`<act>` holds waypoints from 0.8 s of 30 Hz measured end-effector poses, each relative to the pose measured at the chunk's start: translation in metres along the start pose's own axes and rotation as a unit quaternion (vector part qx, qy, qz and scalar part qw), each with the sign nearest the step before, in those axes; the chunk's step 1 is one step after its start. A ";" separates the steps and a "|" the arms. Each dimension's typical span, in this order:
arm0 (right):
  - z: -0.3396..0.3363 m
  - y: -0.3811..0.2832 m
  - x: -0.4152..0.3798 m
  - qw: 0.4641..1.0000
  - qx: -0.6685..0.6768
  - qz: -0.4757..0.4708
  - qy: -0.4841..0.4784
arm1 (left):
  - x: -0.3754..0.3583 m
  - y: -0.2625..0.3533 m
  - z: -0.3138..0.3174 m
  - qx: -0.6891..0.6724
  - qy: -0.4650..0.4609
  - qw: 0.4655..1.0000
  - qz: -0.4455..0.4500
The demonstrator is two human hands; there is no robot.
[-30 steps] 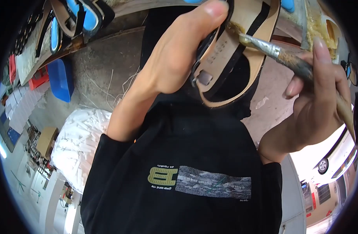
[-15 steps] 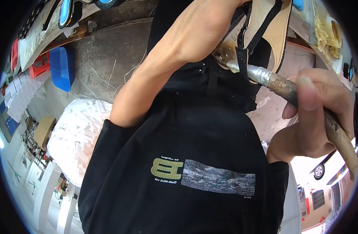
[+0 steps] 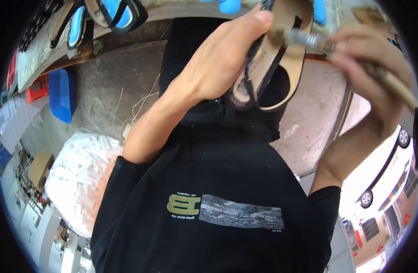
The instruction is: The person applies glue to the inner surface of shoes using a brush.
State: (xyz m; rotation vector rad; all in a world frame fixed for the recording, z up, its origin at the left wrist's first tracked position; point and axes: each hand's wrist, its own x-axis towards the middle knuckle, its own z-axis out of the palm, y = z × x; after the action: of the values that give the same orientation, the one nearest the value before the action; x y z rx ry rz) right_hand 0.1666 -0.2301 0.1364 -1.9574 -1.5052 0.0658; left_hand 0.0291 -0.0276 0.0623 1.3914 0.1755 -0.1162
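Observation:
My left hand [image 3: 222, 59] is closed on a sandal [image 3: 266, 57] at the top middle, its thumb along the near edge. The sandal has a beige inside and black straps, and its lower end shows an open loop with a pale rim. On the right, my right hand [image 3: 370, 57] is wrapped around the long handle of a brush [image 3: 311, 40] with a silvery metal collar. The bristle end lies over the sandal's inside, blurred by motion; whether it touches cannot be told.
Several sandals with blue insoles [image 3: 122, 18] lie on the worktable [image 3: 36, 68] at the upper left. Below it are a blue bin [image 3: 61, 98] and a red crate [image 3: 37, 88]. A large bag of white strips [image 3: 83, 175] stands at my left. Cars [image 3: 386, 168] appear at far right.
The brush and my right hand have moved up, the bristle end now over the sandal's inside. My left hand has shifted the sandal, showing more of its lower end. The camera view has shifted slightly.

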 end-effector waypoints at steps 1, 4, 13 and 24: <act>-0.006 -0.001 0.001 1.000 -0.022 -0.003 -0.013 | -0.006 -0.003 -0.002 0.050 0.005 0.996 0.076; -0.032 0.029 -0.052 0.968 0.193 0.030 0.158 | -0.005 -0.021 0.003 -0.071 -0.003 0.994 0.083; 0.097 -0.016 -0.016 0.957 -0.146 0.047 0.247 | -0.003 -0.031 0.009 -0.062 0.017 0.996 0.059; 0.102 -0.006 -0.005 0.937 -0.111 0.080 0.321 | 0.004 -0.043 0.017 -0.050 0.082 0.984 0.150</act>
State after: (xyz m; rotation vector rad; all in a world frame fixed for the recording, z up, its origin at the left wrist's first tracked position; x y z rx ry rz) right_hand 0.1175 -0.1863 0.0581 -1.9947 -0.9477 -0.6407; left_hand 0.0259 -0.0513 0.0230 1.3116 0.1045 0.2556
